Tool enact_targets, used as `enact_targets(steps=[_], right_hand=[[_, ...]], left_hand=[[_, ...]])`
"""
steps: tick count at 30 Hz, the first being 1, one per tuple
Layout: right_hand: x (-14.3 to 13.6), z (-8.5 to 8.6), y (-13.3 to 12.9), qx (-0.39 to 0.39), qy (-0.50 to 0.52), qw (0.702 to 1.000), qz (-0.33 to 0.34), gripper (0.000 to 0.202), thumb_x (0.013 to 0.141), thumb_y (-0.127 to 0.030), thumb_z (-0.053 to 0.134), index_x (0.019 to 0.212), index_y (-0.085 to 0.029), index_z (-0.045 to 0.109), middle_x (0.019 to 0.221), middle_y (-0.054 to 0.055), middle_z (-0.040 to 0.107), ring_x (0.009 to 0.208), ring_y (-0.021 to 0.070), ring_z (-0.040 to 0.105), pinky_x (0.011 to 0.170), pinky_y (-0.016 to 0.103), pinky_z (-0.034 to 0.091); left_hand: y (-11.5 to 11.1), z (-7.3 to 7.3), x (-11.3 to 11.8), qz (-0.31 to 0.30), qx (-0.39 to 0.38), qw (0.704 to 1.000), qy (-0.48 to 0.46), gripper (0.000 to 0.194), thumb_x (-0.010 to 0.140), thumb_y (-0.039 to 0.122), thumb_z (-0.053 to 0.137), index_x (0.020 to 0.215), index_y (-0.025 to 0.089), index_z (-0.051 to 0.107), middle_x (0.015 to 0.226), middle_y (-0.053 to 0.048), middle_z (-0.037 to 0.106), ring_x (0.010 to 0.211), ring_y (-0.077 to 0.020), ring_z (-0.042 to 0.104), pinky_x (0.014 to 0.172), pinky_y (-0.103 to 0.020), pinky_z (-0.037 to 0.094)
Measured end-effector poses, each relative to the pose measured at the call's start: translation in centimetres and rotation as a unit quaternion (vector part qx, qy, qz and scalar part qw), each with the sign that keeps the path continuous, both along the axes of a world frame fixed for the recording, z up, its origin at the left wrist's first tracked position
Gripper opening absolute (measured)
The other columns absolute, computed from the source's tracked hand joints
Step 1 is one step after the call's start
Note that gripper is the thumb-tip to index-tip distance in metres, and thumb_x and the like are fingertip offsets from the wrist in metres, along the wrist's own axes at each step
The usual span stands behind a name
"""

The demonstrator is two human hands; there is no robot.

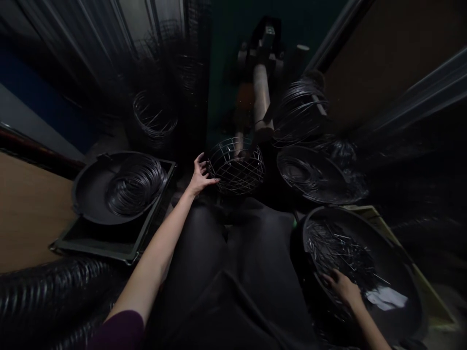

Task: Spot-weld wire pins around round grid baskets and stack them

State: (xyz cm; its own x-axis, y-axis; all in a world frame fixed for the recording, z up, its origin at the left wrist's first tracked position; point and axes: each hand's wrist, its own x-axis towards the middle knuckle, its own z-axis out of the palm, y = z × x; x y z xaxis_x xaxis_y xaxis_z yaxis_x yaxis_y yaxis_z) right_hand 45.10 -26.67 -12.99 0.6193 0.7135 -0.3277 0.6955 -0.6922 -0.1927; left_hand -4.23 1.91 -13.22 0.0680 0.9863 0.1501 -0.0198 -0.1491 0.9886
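**Dim workshop, wire basket set between the knees and a metal pipe**

Straight ahead at 12 o'clock, just beyond the person's knees, is a round wire basket (pixel 237 181). Its 9 o'clock side meets the left hand (pixel 199 180), whose thumb and fingers are spread wide apart, their tips at the wires; how firmly they press is unclear. A thick pipe (pixel 261 87) comes down toward the basket from 12 o'clock, and dark parts cover some of its rim.

At 4 o'clock, the right hand (pixel 346 288) is over the near edge of a big bowl (pixel 396 270) of short wire pieces (pixel 345 245). Its fingers are bent and blurred, so I cannot tell whether they hold any. A white scrap (pixel 386 297) lies beside that wrist.

Another bowl (pixel 89 197), at 10 o'clock, carries a wire coil (pixel 136 187) over a crate (pixel 97 249). Farther out, shadow and blur swallow the edges; both forearms are cut off or sleeved toward 6 o'clock.
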Motion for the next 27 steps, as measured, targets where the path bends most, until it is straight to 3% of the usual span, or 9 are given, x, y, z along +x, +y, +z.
enact_targets(steps=[3, 5, 9, 13, 16, 18, 20, 23, 27], right_hand=[[-1.5, 2.9, 1.6, 0.088, -0.036, 0.994, -0.048, 0.034, 0.066, -0.062, 0.048, 0.068, -0.03, 0.058, 0.061, 0.011, 0.064, 0.072, 0.0401, 0.069, 0.073, 0.057, 0.056], [-4.1, 5.8, 3.5, 0.159, 0.017, 0.986, -0.044, 0.038, 0.067, -0.061, 0.052, 0.08, -0.027, 0.061, 0.069, 0.012, 0.067, 0.074, 0.0366, 0.069, 0.07, 0.052, 0.056], [-12.3, 12.5, 8.2, 0.226, 0.267, 0.934, 0.079, 0.058, 0.069, -0.058, 0.067, 0.114, -0.022, 0.062, 0.084, 0.006, 0.067, 0.064, 0.0198, 0.061, 0.055, 0.033, 0.052], [-20.0, 17.1, 12.8, 0.139, 0.417, 0.873, 0.212, 0.064, 0.071, -0.055, 0.074, 0.123, -0.019, 0.062, 0.069, -0.002, 0.06, 0.05, 0.0091, 0.046, 0.044, 0.022, 0.038], [-23.4, 17.9, 16.3, 0.072, 0.419, 0.855, 0.298, 0.046, 0.076, -0.05, 0.071, 0.104, -0.013, 0.072, 0.066, 0.0, 0.063, 0.05, 0.0087, 0.049, 0.047, 0.022, 0.039], [-24.7, 17.5, 18.1, 0.111, 0.331, 0.867, 0.357, 0.033, 0.083, -0.043, 0.066, 0.097, -0.015, 0.075, 0.075, 0.003, 0.071, 0.061, 0.0119, 0.06, 0.057, 0.023, 0.045], [-25.5, 16.8, 18.9, 0.159, 0.184, 0.869, 0.431, 0.03, 0.087, -0.039, 0.063, 0.104, -0.017, 0.075, 0.092, 0.006, 0.076, 0.079, 0.0168, 0.068, 0.07, 0.026, 0.05], [-25.9, 15.7, 18.8, 0.155, -0.015, 0.833, 0.53, 0.041, 0.09, -0.04, 0.062, 0.126, -0.02, 0.066, 0.111, 0.008, 0.074, 0.093, 0.0223, 0.071, 0.073, 0.029, 0.051], [-25.2, 15.1, 18.6, 0.163, -0.102, 0.794, 0.576, 0.036, 0.096, -0.032, 0.051, 0.129, -0.028, 0.064, 0.119, 0.002, 0.072, 0.094, 0.0191, 0.072, 0.064, 0.025, 0.048]], left_hand=[[-0.9, 1.6, -1.0, 0.008, 0.029, 0.999, 0.041, 0.12, 0.049, 0.053, 0.088, 0.143, 0.033, 0.017, 0.14, -0.014, 0.04, 0.131, -0.0276, 0.048, 0.1, -0.048, 0.049], [-1.7, 2.9, -1.7, -0.002, 0.075, 0.995, 0.073, 0.114, 0.05, 0.052, 0.088, 0.14, 0.03, 0.021, 0.139, -0.014, 0.042, 0.132, -0.0272, 0.048, 0.104, -0.047, 0.047], [-3.5, 5.9, -1.7, -0.026, 0.167, 0.974, 0.151, 0.102, 0.053, 0.039, 0.088, 0.136, 0.027, 0.03, 0.136, -0.012, 0.046, 0.131, -0.0276, 0.048, 0.112, -0.046, 0.041], [-4.8, 8.8, -0.3, -0.057, 0.222, 0.934, 0.274, 0.091, 0.055, 0.026, 0.085, 0.134, 0.027, 0.04, 0.135, -0.01, 0.048, 0.128, -0.0309, 0.048, 0.111, -0.049, 0.039], [-5.3, 10.3, 1.1, -0.089, 0.251, 0.902, 0.341, 0.084, 0.057, 0.024, 0.084, 0.132, 0.027, 0.047, 0.135, -0.011, 0.047, 0.127, -0.0335, 0.045, 0.11, -0.051, 0.039], [-5.4, 10.8, 1.8, -0.104, 0.258, 0.889, 0.365, 0.083, 0.056, 0.025, 0.085, 0.131, 0.025, 0.05, 0.137, -0.012, 0.045, 0.126, -0.0349, 0.045, 0.109, -0.052, 0.04], [-5.3, 11.1, 2.2, -0.111, 0.257, 0.884, 0.375, 0.081, 0.056, 0.028, 0.086, 0.13, 0.024, 0.053, 0.137, -0.013, 0.044, 0.126, -0.0359, 0.044, 0.109, -0.053, 0.039], [-5.0, 11.1, 2.5, -0.112, 0.247, 0.887, 0.373, 0.078, 0.057, 0.031, 0.085, 0.128, 0.022, 0.054, 0.137, -0.014, 0.043, 0.128, -0.0358, 0.043, 0.109, -0.052, 0.039], [-4.5, 11.4, 2.7, -0.117, 0.228, 0.895, 0.365, 0.075, 0.059, 0.025, 0.083, 0.127, 0.024, 0.053, 0.137, -0.012, 0.043, 0.129, -0.0341, 0.044, 0.11, -0.052, 0.04]])
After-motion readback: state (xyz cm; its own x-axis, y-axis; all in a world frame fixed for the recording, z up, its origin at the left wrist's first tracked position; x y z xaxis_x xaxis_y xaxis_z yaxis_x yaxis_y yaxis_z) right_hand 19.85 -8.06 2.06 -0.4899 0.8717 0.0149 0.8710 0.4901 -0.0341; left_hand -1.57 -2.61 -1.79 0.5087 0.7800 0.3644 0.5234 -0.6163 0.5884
